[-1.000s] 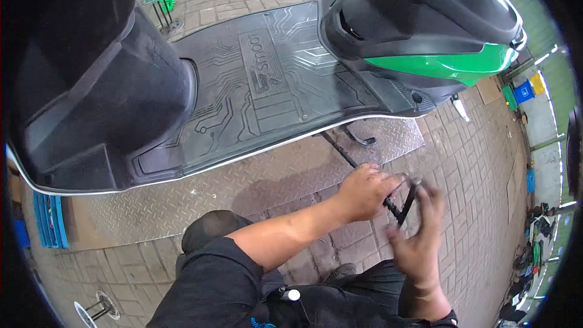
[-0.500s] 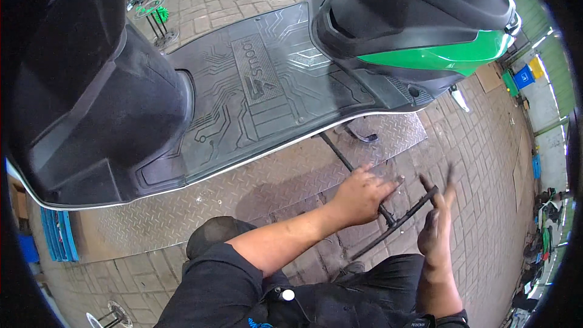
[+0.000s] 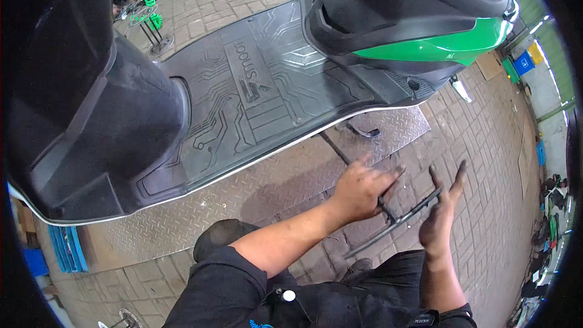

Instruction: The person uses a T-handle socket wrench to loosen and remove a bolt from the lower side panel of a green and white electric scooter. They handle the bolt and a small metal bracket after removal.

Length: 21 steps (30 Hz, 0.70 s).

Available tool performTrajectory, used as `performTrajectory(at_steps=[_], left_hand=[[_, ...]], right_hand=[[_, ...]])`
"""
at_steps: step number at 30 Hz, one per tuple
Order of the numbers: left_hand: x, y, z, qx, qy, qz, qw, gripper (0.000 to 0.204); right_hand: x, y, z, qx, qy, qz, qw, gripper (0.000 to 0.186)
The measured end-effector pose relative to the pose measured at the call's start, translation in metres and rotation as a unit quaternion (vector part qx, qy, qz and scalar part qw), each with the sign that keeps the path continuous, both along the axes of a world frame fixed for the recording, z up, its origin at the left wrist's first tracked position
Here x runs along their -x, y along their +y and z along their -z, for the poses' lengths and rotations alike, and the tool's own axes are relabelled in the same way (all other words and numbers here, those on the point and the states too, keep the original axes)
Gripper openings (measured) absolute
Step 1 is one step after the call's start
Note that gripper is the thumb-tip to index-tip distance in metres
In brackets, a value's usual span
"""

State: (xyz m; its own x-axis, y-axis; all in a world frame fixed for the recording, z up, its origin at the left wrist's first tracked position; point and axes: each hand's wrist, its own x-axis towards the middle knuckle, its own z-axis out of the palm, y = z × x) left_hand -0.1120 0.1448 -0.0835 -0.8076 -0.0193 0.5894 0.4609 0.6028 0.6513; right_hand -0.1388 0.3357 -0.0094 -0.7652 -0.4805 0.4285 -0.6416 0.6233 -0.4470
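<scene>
A dark T-handle wrench reaches out from beneath a black and green scooter, its long shaft slanting toward me. My left hand is closed around that shaft, just short of the crossbar. Beside the crossbar's right end, my right hand has its fingers stretched apart, with the bar's tip against the thumb and palm side. Dark grime marks the fingertips of both hands. Where the shaft's far end meets the scooter is hidden under the footboard.
The scooter stands over a diamond-plate metal sheet on brick paving. A black pedal-like lever juts from beneath its side. Blue slats lie at the left. Coloured bins stand along the far right wall, with clutter nearer.
The right hand has shifted slightly right and its fingers have spread wider at the bar's end. The left hand keeps its hold on the shaft. My view has tilted a little.
</scene>
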Motion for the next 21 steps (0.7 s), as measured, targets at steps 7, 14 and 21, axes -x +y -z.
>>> performTrajectory(at_steps=[7,14,21], left_hand=[[0.006,0.003,0.011,0.052,-0.028,0.006,0.998,0.048],[0.007,-0.007,-0.001,0.022,-0.012,-0.014,1.0,0.045],[0.004,0.005,0.007,0.071,-0.042,0.003,0.997,0.037]], right_hand=[[-0.054,-0.06,-0.038,-0.25,-0.024,-0.327,0.911,0.063],[-0.026,0.033,0.012,-0.209,0.119,-0.098,0.966,0.058],[-0.036,-0.038,-0.017,-0.036,-0.088,-0.174,0.98,0.065]])
